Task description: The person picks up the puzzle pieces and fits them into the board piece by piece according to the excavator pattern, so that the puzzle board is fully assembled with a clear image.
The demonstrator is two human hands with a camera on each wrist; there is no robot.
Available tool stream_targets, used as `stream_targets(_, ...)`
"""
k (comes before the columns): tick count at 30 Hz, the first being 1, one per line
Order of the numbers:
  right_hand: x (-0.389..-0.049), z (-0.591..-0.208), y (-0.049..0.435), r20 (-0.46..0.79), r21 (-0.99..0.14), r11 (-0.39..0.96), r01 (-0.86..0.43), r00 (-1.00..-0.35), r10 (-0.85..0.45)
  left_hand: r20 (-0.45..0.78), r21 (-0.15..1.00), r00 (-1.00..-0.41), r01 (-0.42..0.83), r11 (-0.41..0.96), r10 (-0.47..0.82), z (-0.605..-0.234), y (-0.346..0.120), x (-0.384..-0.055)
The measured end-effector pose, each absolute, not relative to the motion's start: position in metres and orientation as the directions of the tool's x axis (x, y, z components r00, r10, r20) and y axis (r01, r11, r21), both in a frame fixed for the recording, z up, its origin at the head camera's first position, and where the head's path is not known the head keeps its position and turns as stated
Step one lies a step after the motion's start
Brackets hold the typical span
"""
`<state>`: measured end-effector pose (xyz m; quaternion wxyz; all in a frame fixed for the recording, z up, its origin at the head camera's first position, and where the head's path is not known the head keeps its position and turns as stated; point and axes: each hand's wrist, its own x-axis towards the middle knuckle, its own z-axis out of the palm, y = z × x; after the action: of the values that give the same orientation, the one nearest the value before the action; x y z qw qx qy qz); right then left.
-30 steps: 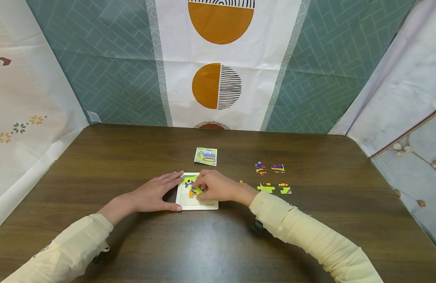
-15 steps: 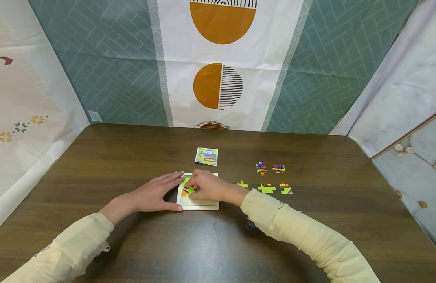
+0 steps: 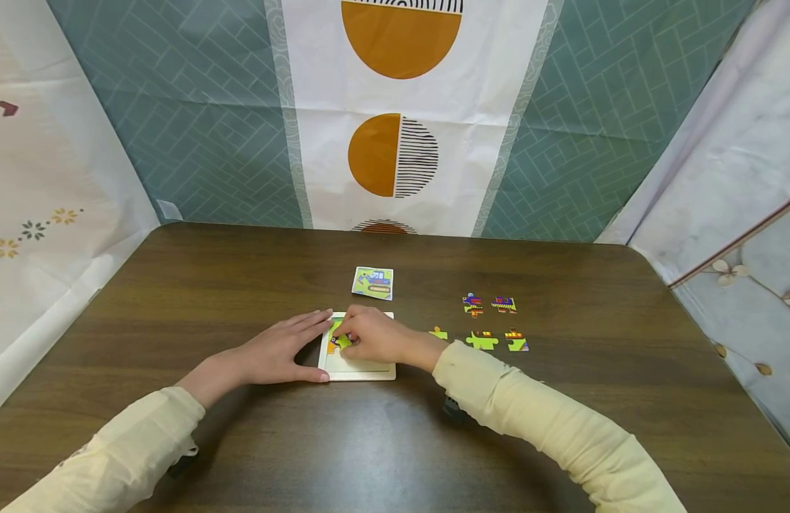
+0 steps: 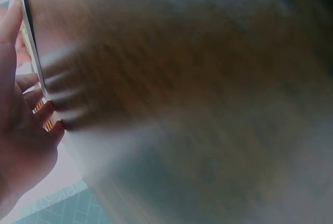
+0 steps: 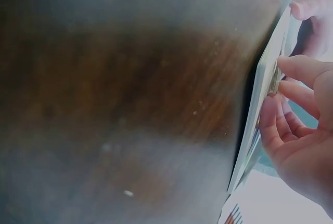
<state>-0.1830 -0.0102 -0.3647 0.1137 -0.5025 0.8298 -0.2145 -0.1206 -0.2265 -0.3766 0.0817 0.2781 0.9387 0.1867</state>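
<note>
A white puzzle tray [image 3: 369, 375] lies on the table, with green and orange jigsaw pieces [image 3: 333, 344] along its left side. My left hand [image 3: 276, 353] rests at the tray's left edge, fingers stretched along the far corner and thumb at the near corner. In the left wrist view its fingertips [image 4: 60, 126] touch the edge. Over the tray, my right hand [image 3: 375, 336] pinches a green puzzle piece [image 3: 345, 342] between thumb and index finger, low against the tray's left part. In the right wrist view the fingers of my right hand [image 5: 299, 107] are bent close over the tray.
Behind the tray lies a small picture card [image 3: 372, 283] of a digger. To the right are several loose jigsaw pieces, among them a green one [image 3: 481, 340], a corner piece [image 3: 516, 340] and a purple one [image 3: 504, 305]. Patterned cloth [image 3: 228, 114] hangs behind the table.
My right hand has moved left across the tray with the puzzle piece, then stayed nearly in place. A loose piece beside its wrist shows more fully. The left hand keeps its place.
</note>
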Motion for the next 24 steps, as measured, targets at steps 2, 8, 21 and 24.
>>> stream_targets(2, -0.1831, -0.3646, -0.0105, 0.023, -0.466, 0.405, -0.787, -0.469, -0.883, -0.056, 0.399, -0.833, 0.486, 0.777, 0.55, -0.3768, -0.2263, -0.1208)
stream_targets(8, -0.1848, -0.364, -0.0131, 0.025, -0.444, 0.405, -0.8, -0.462, -0.886, -0.063, 0.396, -0.836, 0.48, 0.782, 0.545, -0.3771, -0.2264, -0.1204)
stream_targets(21, -0.1858, -0.3626, -0.0123, 0.009, -0.445, 0.405, -0.799, -0.456, -0.89, -0.062, 0.376, -0.838, 0.484, 0.791, 0.542, -0.3772, -0.2258, -0.1205)
stream_targets(24, -0.1859, -0.3634, -0.0112, 0.001, -0.446, 0.418, -0.791, -0.467, -0.884, -0.058, 0.37, -0.837, 0.489, 0.79, 0.545, -0.378, -0.2254, -0.1209)
